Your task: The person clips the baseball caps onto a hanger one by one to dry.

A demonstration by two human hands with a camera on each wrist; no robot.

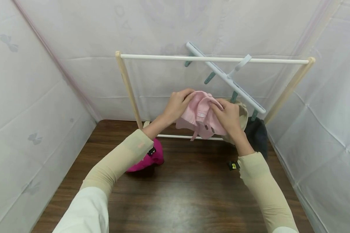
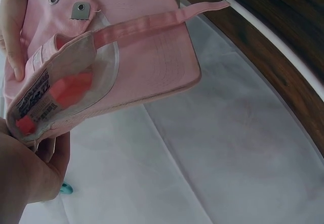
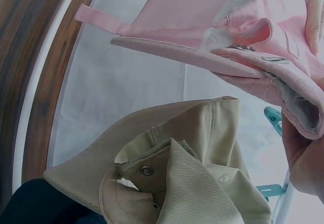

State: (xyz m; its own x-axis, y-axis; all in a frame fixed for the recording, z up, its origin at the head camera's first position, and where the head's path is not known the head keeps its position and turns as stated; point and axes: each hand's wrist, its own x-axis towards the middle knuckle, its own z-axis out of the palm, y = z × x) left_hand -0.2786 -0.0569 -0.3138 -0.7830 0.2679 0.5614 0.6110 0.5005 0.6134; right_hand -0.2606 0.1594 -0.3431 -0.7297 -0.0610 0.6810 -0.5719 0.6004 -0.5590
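Note:
A pink baseball cap (image 1: 202, 113) hangs between both hands in front of the rack, its back strap (image 2: 162, 20) loose and its brim pointing down. My left hand (image 1: 179, 104) grips one side of the cap's edge. On the opposite side my right hand (image 1: 228, 116) pinches the cap between thumb and fingers. Behind them a pale blue hanger (image 1: 225, 77) with teal clips hooks over the white rail (image 1: 163, 58). A beige cap (image 3: 187, 158) and a dark cap (image 1: 255, 136) hang from its clips, beside the right hand.
A magenta cap (image 1: 151, 158) lies on the brown wooden table (image 1: 175, 194), partly hidden by the left forearm. A black tag with yellow (image 1: 233, 166) shows near the right sleeve. Wooden posts (image 1: 129, 90) support the rack, and white fabric walls (image 1: 32, 97) enclose the area.

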